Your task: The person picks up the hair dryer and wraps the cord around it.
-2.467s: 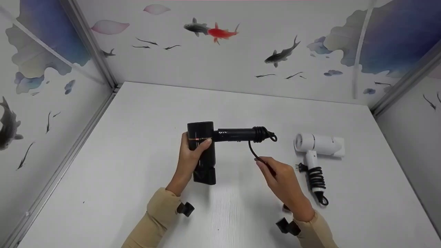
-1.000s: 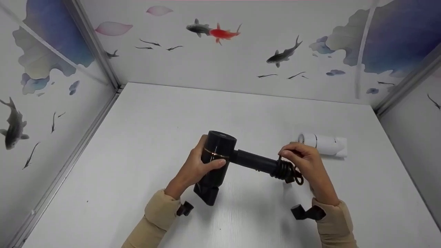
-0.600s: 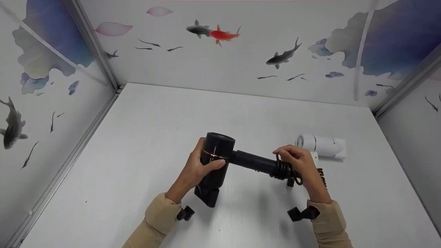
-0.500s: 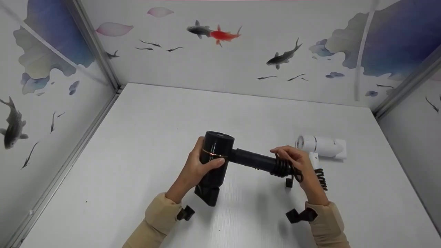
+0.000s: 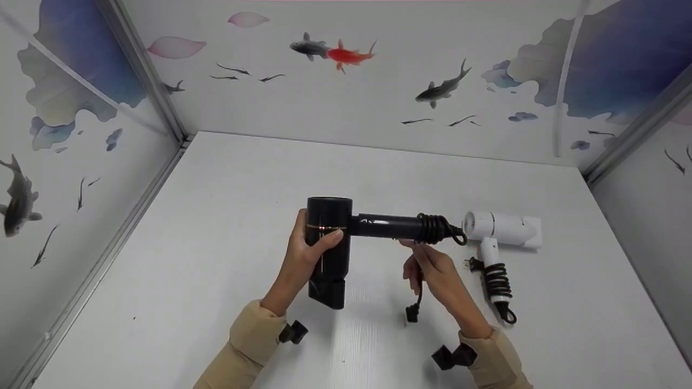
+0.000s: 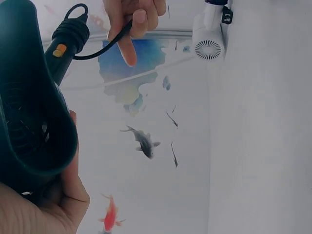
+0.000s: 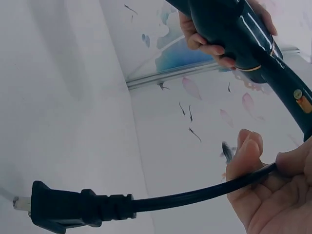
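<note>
My left hand (image 5: pixel 309 248) grips the barrel of a black hair dryer (image 5: pixel 331 212), thumb across its front, and holds it above the table. The dryer's handle points right, with its black cord coiled (image 5: pixel 432 228) around the handle's end. Just below those coils, my right hand (image 5: pixel 437 273) pinches the loose end of the cord (image 7: pixel 195 196) between thumb and fingers. A short length hangs past the fingers and ends in a black plug (image 7: pixel 73 204). In the left wrist view the dryer's nozzle (image 6: pixel 44 161) fills the left side.
A white hair dryer (image 5: pixel 505 228) lies on the white table (image 5: pixel 243 189) to the right, its black cord (image 5: pixel 496 281) wound round the handle and its plug (image 5: pixel 474 263) beside it. Fish-patterned walls (image 5: pixel 351 97) enclose the table at the back and sides.
The right hand carried the cord up over the handle's end, then down below it. The black dryer's handle tilted down and is now level again. The plug now hangs below the right hand.
</note>
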Demonstrator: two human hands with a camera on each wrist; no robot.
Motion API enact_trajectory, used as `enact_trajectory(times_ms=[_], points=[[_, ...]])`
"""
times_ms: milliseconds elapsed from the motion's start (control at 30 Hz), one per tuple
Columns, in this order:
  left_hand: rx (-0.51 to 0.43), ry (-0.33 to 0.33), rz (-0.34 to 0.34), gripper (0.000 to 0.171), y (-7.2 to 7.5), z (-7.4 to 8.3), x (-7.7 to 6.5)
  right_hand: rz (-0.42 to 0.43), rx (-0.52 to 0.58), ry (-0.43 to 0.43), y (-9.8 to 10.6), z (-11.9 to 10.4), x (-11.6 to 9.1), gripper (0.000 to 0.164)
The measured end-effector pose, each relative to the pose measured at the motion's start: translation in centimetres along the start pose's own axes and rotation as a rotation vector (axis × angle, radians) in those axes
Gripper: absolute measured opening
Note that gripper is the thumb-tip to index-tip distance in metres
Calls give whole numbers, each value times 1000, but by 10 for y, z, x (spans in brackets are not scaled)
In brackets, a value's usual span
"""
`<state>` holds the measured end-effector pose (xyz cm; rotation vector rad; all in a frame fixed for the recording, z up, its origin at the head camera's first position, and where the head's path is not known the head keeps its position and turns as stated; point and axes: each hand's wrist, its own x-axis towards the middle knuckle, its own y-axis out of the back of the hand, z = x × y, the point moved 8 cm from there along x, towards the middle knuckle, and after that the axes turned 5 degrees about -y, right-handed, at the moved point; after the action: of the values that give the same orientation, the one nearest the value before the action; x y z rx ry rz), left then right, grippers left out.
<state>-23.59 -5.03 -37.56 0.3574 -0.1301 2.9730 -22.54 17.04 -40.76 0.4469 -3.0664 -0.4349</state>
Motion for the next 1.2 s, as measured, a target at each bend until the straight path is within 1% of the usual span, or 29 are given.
enact_trajectory(times_ms=[67, 167, 233, 300, 433, 533, 600, 667, 767, 833, 867, 933, 1000, 1067, 1100, 1200], points=[[4, 6, 12, 54, 1, -1, 0, -49, -44, 21, -8, -3, -1, 40], [24, 6, 28, 53, 3, -2, 1, -103, -145, 39, -16, -7, -6, 43], [39, 4, 43, 53, 4, -3, 2, -118, -217, 58, -19, -10, -9, 45], [54, 3, 57, 53, 6, -3, 3, -107, -299, 86, -19, -15, -13, 45], [78, -1, 72, 54, 9, -4, 5, -21, -456, 125, -16, -25, -20, 38], [95, -5, 72, 54, 9, -6, 6, 71, -525, 135, -10, -34, -25, 27], [105, -7, 70, 54, 9, -6, 6, 150, -566, 165, -5, -41, -29, 21], [115, -5, 71, 54, 10, -8, 6, 236, -605, 230, 0, -50, -33, 16], [133, -3, 72, 56, 9, -9, 6, 369, -688, 369, 6, -64, -41, 8], [144, 9, 68, 57, 8, -11, 6, 444, -734, 459, 8, -73, -46, 5], [150, 15, 63, 57, 7, -8, 5, 478, -755, 496, 9, -77, -48, 6], [166, 19, 52, 58, 5, -9, 5, 531, -768, 551, 13, -82, -51, 9], [180, 32, 37, 58, 2, -10, 5, 570, -756, 591, 17, -87, -53, 12], [187, 33, 20, 58, 0, -10, 5, 590, -719, 609, 22, -89, -54, 14], [192, 32, 12, 59, -1, -14, 7, 598, -698, 614, 25, -90, -53, 15], [204, 38, -16, 60, -4, -15, 7, 613, -652, 619, 33, -92, -52, 15]])
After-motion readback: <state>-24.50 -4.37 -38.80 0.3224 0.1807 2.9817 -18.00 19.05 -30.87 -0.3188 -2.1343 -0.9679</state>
